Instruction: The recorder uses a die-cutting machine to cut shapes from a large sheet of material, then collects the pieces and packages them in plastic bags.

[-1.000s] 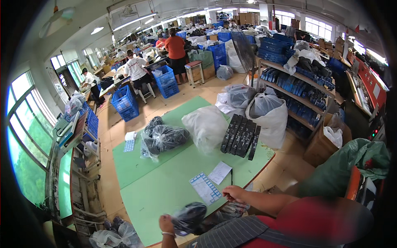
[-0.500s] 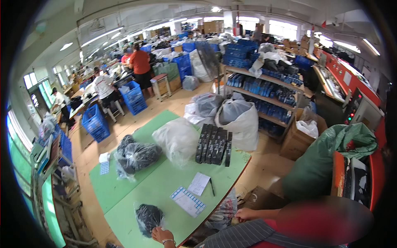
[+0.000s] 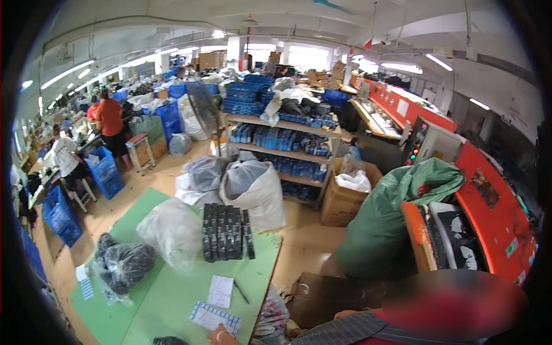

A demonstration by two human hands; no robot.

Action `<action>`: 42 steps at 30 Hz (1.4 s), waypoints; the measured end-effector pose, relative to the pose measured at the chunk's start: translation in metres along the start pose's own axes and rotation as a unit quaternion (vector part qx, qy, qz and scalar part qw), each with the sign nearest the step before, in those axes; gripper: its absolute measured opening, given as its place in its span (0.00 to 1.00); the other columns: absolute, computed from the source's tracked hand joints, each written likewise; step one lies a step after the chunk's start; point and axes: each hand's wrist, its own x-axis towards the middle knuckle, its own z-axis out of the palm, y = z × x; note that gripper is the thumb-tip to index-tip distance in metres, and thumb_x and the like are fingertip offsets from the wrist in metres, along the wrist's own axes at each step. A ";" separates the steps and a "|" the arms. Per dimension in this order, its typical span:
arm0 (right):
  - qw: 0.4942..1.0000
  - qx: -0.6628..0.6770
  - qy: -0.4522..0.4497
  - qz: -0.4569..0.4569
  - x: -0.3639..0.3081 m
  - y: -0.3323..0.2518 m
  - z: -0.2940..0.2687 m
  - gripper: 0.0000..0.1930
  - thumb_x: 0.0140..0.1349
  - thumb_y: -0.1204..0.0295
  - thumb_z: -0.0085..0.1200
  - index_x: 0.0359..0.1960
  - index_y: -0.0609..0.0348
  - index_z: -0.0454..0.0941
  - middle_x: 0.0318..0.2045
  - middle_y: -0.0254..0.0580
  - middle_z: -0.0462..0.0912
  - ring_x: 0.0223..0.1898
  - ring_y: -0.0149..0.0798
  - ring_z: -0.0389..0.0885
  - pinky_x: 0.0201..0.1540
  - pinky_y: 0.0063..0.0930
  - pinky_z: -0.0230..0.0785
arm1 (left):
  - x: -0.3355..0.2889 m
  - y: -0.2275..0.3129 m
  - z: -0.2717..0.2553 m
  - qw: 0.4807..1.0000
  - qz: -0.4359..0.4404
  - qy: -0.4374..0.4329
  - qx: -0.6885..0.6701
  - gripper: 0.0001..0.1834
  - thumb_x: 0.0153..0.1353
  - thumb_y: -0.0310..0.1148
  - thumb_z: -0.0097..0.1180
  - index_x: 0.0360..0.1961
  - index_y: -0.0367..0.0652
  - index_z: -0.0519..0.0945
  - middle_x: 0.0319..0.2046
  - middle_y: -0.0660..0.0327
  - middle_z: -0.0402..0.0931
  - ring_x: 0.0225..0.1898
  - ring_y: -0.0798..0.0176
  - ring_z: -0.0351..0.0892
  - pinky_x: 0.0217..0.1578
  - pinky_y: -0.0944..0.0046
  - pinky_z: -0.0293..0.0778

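Note:
My left hand (image 3: 222, 336), with a bracelet at the wrist, is at the near edge of a white sheet with blue tabs (image 3: 215, 317) on the green table (image 3: 167, 299). Its fingertips overlap the sheet; whether they grip it is unclear. Beyond the sheet are a handwritten paper slip (image 3: 221, 291) and a black pen (image 3: 241, 292). A bag of dark items (image 3: 169, 341) is cut off by the lower edge. My right hand (image 3: 345, 314) shows only in small part beside the striped cloth over my arm, its fingers hidden.
On the table are black strapped bundles (image 3: 226, 233), a white plastic bag (image 3: 171, 231) and a clear bag of dark items (image 3: 123, 264). Past it stand white sacks (image 3: 253, 195) and a shelf of blue items (image 3: 287, 141). To the right are a green sack (image 3: 385, 224) and red machinery (image 3: 494, 201).
The view has swung right, so the table now sits lower and further left. My left hand has let go of the bag of dark items and moved right to the blue-tabbed sheet.

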 end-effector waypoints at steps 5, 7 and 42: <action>0.999 0.033 0.000 -0.010 0.214 -0.029 0.091 0.23 0.61 0.49 0.51 0.40 0.58 0.80 0.34 0.42 0.84 0.38 0.40 0.81 0.43 0.35 0.71 | -0.035 0.022 -0.025 0.997 0.053 -0.043 -0.026 0.31 0.47 0.33 0.64 0.53 0.31 0.70 0.51 0.44 0.74 0.49 0.45 0.76 0.48 0.48 0.74; 0.998 0.051 -0.001 -0.032 0.360 -0.152 0.101 0.24 0.60 0.48 0.51 0.41 0.57 0.80 0.35 0.42 0.84 0.39 0.40 0.81 0.44 0.35 0.71 | -0.053 0.030 -0.030 0.995 0.082 -0.045 -0.040 0.32 0.48 0.33 0.63 0.54 0.31 0.70 0.51 0.45 0.74 0.49 0.45 0.76 0.48 0.48 0.74; 0.709 -0.087 0.048 -0.698 0.371 -0.781 0.059 0.09 0.56 0.68 0.60 0.35 0.57 0.77 0.35 0.40 0.78 0.40 0.45 0.75 0.44 0.37 0.67 | -0.214 -0.103 -0.205 0.663 0.240 -0.248 -0.664 0.16 0.62 0.25 0.56 0.50 0.44 0.69 0.43 0.58 0.77 0.42 0.62 0.80 0.41 0.60 0.80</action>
